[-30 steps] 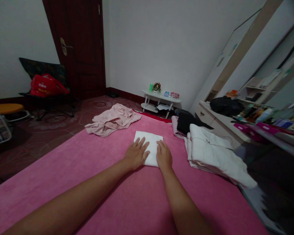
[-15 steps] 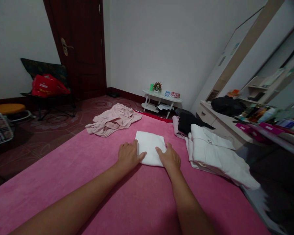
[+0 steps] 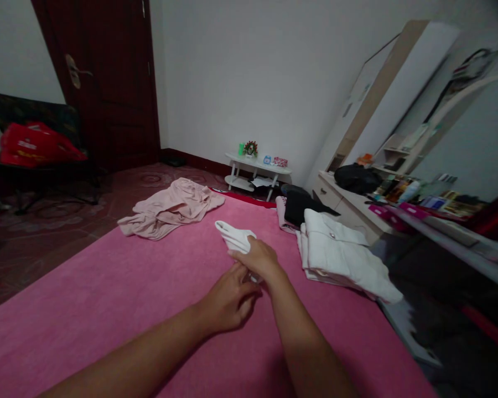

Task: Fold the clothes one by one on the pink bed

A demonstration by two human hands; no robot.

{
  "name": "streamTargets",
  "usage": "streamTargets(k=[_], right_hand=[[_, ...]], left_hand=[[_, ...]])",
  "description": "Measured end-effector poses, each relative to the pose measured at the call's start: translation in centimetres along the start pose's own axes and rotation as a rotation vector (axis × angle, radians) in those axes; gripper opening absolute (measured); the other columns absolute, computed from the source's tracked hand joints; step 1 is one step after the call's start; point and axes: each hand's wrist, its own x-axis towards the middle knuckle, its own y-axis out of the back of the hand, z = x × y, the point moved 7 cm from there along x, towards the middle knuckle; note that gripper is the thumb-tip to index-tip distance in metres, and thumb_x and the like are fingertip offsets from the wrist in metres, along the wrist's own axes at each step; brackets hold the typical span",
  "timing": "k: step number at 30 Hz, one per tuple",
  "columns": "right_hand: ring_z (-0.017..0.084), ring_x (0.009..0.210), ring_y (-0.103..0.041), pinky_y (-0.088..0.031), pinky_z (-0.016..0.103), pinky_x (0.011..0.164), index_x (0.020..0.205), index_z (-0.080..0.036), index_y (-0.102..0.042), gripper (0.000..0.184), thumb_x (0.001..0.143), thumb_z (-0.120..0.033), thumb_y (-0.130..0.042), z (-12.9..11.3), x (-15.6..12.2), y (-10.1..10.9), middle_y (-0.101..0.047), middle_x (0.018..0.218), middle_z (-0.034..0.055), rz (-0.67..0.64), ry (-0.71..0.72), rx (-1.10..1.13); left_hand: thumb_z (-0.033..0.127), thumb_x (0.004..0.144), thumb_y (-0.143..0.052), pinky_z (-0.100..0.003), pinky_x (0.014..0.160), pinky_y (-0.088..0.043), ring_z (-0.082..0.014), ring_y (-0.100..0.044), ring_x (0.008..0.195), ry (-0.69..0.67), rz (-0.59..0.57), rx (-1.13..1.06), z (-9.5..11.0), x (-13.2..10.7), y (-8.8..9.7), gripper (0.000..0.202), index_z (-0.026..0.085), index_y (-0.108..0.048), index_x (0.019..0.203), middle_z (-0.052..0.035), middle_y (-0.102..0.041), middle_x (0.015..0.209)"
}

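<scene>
A folded white cloth (image 3: 234,236) is bent into a narrow bundle above the pink bed cover (image 3: 157,293). My right hand (image 3: 260,258) wraps round its middle, thumb on the left side. Just below, my left hand (image 3: 230,298) has its fingers curled against the near end of the cloth, where a little white shows; its fingertips are partly hidden by the right hand. Whether the cloth is a garment cannot be made out.
Crumpled pale pink clothing (image 3: 172,207) lies at the bed's far left. To the right are a stack of folded white clothes (image 3: 336,246) and a black garment (image 3: 302,207). Beyond stand a small white table (image 3: 257,163) and a dresser (image 3: 336,188) with bottles.
The white cloth lay flat with a hand on each side. Now it is bent narrow in my right hand, and my left hand has moved to its near end. The view has turned right.
</scene>
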Motion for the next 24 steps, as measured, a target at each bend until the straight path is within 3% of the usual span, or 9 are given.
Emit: streamTargets(k=[2, 4, 7, 9, 12, 16, 19, 21, 24], right_hand=[[0.029, 0.103, -0.064, -0.047, 0.035, 0.083, 0.12, -0.023, -0.06, 0.061, 0.067, -0.053, -0.067, 0.0, 0.7, -0.2, -0.068, 0.113, 0.0101, -0.024, -0.003, -0.05], [0.026, 0.103, -0.064, -0.047, 0.032, 0.082, 0.122, -0.026, -0.059, 0.059, 0.066, -0.043, -0.067, 0.2, 1.0, -0.4, -0.068, 0.114, 0.007, -0.013, -0.015, -0.05], [0.024, 0.096, -0.065, -0.047, 0.03, 0.077, 0.115, -0.029, -0.062, 0.048, 0.069, -0.04, -0.063, 0.6, 0.2, 0.7, -0.071, 0.107, 0.0034, 0.073, -0.009, -0.012], [0.023, 0.087, -0.066, -0.046, 0.029, 0.071, 0.106, -0.028, -0.066, 0.038, 0.07, -0.039, -0.061, 0.9, -1.1, 2.8, -0.072, 0.097, 0.0027, 0.168, 0.032, -0.011], [0.022, 0.08, -0.064, -0.044, 0.028, 0.067, 0.101, -0.027, -0.066, 0.033, 0.071, -0.039, -0.061, 2.7, -3.1, 8.6, -0.071, 0.092, 0.0018, 0.388, 0.1, -0.011], [0.021, 0.081, -0.063, -0.045, 0.028, 0.069, 0.095, -0.023, -0.067, 0.028, 0.07, -0.034, -0.061, 8.8, -4.7, 18.6, -0.069, 0.091, 0.0017, 0.726, 0.144, -0.044], [0.024, 0.088, -0.061, -0.046, 0.033, 0.077, 0.091, -0.021, -0.067, 0.026, 0.067, -0.028, -0.061, 14.3, -4.9, 23.4, -0.067, 0.094, 0.0045, 0.847, 0.234, -0.154], [0.028, 0.101, -0.058, -0.045, 0.039, 0.086, 0.088, -0.02, -0.067, 0.024, 0.066, -0.027, -0.062, 17.8, -4.5, 23.8, -0.064, 0.108, 0.0089, 0.789, 0.287, -0.237], [0.037, 0.132, -0.035, -0.029, 0.049, 0.106, 0.08, -0.02, -0.069, 0.018, 0.063, -0.025, -0.064, 22.4, -3.7, 20.7, -0.042, 0.144, 0.0088, 0.553, 0.258, -0.374]], left_hand=[[0.011, 0.08, -0.051, -0.037, 0.086, -0.047, -0.0231, -0.053, 0.101, -0.005, -0.033, -0.001, 0.0, -0.1, -0.3, 0.03, 0.023, -0.069, 0.101, -0.0102, -0.058, 0.108], [0.011, 0.082, -0.05, -0.036, 0.083, -0.048, -0.0223, -0.055, 0.097, 0.005, -0.044, 0.006, -0.5, -0.2, -0.2, 0.029, 0.024, -0.07, 0.1, -0.0098, -0.059, 0.106], [0.01, 0.085, -0.047, -0.036, 0.087, -0.048, -0.0215, -0.056, 0.102, -0.02, -0.026, -0.014, -0.9, -0.3, 0.2, 0.031, 0.025, -0.069, 0.1, -0.0087, -0.06, 0.112], [0.011, 0.087, -0.047, -0.037, 0.093, -0.047, -0.0218, -0.053, 0.112, -0.055, 0.01, -0.029, -0.8, -0.4, 0.6, 0.029, 0.026, -0.068, 0.101, -0.0078, -0.056, 0.125], [0.014, 0.088, -0.05, -0.037, 0.097, -0.046, -0.0208, -0.052, 0.118, -0.055, 0.049, -0.04, -1.0, -0.7, 0.8, 0.026, 0.026, -0.067, 0.103, -0.0068, -0.046, 0.14], [0.011, 0.086, -0.049, -0.033, 0.092, -0.05, -0.0178, -0.057, 0.111, -0.005, 0.023, -0.077, -1.7, -0.9, 0.2, 0.028, 0.026, -0.068, 0.102, -0.0065, -0.044, 0.141], [0.007, 0.083, -0.048, -0.032, 0.09, -0.05, -0.0171, -0.059, 0.109, -0.025, -0.025, -0.126, -2.0, -0.8, -0.6, 0.031, 0.025, -0.068, 0.1, -0.0064, -0.045, 0.14], [0.006, 0.082, -0.048, -0.031, 0.091, -0.049, -0.0176, -0.059, 0.111, -0.026, -0.037, -0.155, -2.4, -0.6, -0.9, 0.031, 0.023, -0.068, 0.098, -0.0065, -0.046, 0.137], [0.005, 0.081, -0.047, -0.03, 0.091, -0.049, -0.0182, -0.058, 0.114, 0.025, -0.033, -0.168, -3.3, -0.6, -1.2, 0.032, 0.023, -0.068, 0.096, -0.0065, -0.047, 0.136]])
